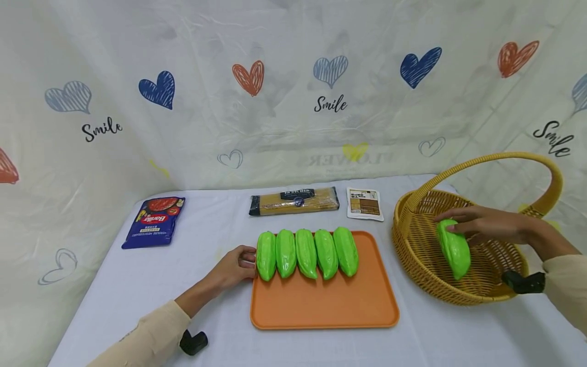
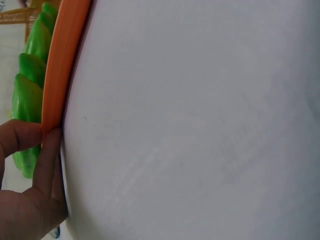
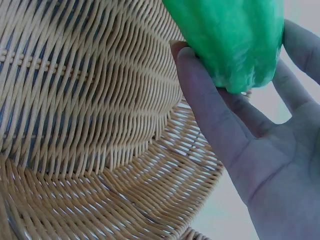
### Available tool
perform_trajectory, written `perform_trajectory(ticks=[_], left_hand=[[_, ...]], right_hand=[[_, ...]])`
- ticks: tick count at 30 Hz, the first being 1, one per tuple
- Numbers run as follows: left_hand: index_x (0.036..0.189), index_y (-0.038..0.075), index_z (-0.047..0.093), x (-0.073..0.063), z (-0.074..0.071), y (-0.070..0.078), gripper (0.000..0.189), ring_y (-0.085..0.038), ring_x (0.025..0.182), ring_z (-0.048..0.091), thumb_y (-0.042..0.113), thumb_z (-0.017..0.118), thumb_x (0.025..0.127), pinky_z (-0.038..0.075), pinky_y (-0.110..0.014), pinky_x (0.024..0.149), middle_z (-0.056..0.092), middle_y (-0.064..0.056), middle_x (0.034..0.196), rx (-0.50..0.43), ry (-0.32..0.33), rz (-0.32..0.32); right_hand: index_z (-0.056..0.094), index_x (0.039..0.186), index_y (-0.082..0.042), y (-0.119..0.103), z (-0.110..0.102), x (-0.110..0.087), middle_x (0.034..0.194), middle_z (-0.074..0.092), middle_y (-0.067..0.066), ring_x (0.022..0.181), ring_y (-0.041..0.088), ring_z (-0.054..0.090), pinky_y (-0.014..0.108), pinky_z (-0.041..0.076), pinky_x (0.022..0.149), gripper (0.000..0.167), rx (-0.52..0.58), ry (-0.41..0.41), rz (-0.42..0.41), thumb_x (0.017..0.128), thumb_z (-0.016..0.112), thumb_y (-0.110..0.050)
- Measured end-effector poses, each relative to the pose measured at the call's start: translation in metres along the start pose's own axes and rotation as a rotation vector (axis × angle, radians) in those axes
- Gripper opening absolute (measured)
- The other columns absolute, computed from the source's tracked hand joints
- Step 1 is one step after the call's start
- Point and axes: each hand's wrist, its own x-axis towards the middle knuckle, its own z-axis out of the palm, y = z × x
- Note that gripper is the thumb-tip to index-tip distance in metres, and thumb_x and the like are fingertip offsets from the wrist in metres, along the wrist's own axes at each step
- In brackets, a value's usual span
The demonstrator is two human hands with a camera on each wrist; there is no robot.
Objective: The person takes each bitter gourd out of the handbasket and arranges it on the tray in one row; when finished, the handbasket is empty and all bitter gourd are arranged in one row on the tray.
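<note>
In the head view, my right hand [image 1: 495, 224] holds a long, glossy, bright green ribbed fruit [image 1: 455, 252] over the inside of a wicker basket [image 1: 408, 255]. The right wrist view shows its fingers and thumb around the lobed end of the green fruit [image 3: 235, 45], basket weave beside it. My left hand [image 1: 231, 267] is at the left rim of an orange tray [image 1: 321, 308]; in the left wrist view its thumb and fingers pinch the tray rim [image 2: 62, 65]. Several more green fruits [image 1: 305, 252] lie side by side along the tray's back half.
Behind the tray lie a pack of spaghetti [image 1: 298, 201] and a small white-and-brown packet [image 1: 365, 204]. A blue Barilla pouch [image 1: 155, 223] lies at the back left. The basket's tall arched handle [image 1: 495, 155] rises above the right hand.
</note>
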Motion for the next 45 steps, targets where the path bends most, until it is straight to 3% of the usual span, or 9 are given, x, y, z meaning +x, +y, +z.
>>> perform_trajectory(ticks=[4,11,18,21,26,37,45], left_hand=[[0.140,-0.003,0.048,0.001,0.000,0.001,0.066,-0.021,0.103,0.064,0.006,0.076,0.081,0.061,-0.033,0.081,0.058,-0.016,0.123,-0.002,-0.001,0.002],[0.139,-0.003,0.048,0.000,0.001,0.002,0.065,-0.021,0.104,0.064,0.006,0.076,0.081,0.062,-0.034,0.081,0.058,-0.017,0.124,-0.002,-0.005,0.004],[0.140,-0.002,0.048,0.000,0.001,0.002,0.065,-0.020,0.104,0.064,0.008,0.076,0.081,0.061,-0.033,0.082,0.058,-0.016,0.123,0.017,0.002,0.001],[0.140,-0.002,0.048,0.000,0.001,0.002,0.066,-0.020,0.104,0.064,0.008,0.076,0.081,0.061,-0.033,0.082,0.058,-0.016,0.123,0.028,0.009,0.000],[0.140,-0.003,0.048,0.001,0.000,0.000,0.066,-0.021,0.105,0.064,0.007,0.076,0.081,0.061,-0.033,0.083,0.059,-0.016,0.124,0.017,0.008,0.004],[0.140,-0.003,0.048,0.000,0.000,-0.001,0.066,-0.021,0.105,0.064,0.008,0.077,0.081,0.061,-0.033,0.083,0.058,-0.016,0.123,0.013,0.007,0.001],[0.139,-0.002,0.048,-0.001,0.000,0.000,0.066,-0.020,0.105,0.064,0.007,0.076,0.080,0.061,-0.033,0.083,0.059,-0.016,0.123,0.014,0.006,0.001]], right_hand=[[0.036,0.155,-0.011,-0.002,0.002,-0.004,0.151,0.031,0.023,0.111,0.012,0.060,0.039,0.057,0.091,0.051,-0.001,0.012,-0.018,0.107,0.043,-0.026],[0.034,0.156,-0.013,-0.010,0.006,-0.007,0.139,0.043,-0.005,0.111,0.013,0.060,0.034,0.058,0.089,0.051,-0.028,0.049,-0.046,0.108,0.042,-0.028],[0.037,0.154,-0.015,-0.016,0.012,-0.012,0.154,0.030,0.021,0.110,0.007,0.059,0.031,0.058,0.085,0.053,-0.087,0.125,-0.059,0.105,0.050,-0.029],[0.039,0.153,-0.017,-0.018,0.015,-0.014,0.156,0.026,0.025,0.109,0.007,0.059,0.031,0.058,0.081,0.053,-0.120,0.155,-0.064,0.103,0.053,-0.030],[0.041,0.152,-0.018,-0.022,0.020,-0.019,0.156,0.027,0.025,0.106,0.010,0.058,0.033,0.058,0.078,0.052,-0.138,0.188,-0.058,0.103,0.054,-0.031],[0.040,0.152,-0.014,-0.031,0.029,-0.021,0.155,0.029,0.024,0.104,0.010,0.058,0.032,0.056,0.076,0.052,-0.100,0.148,-0.084,0.104,0.053,-0.026],[0.047,0.148,-0.017,-0.030,0.035,-0.020,0.145,0.039,0.008,0.102,0.014,0.056,0.031,0.056,0.077,0.044,-0.073,0.083,-0.102,0.104,0.051,-0.021]])
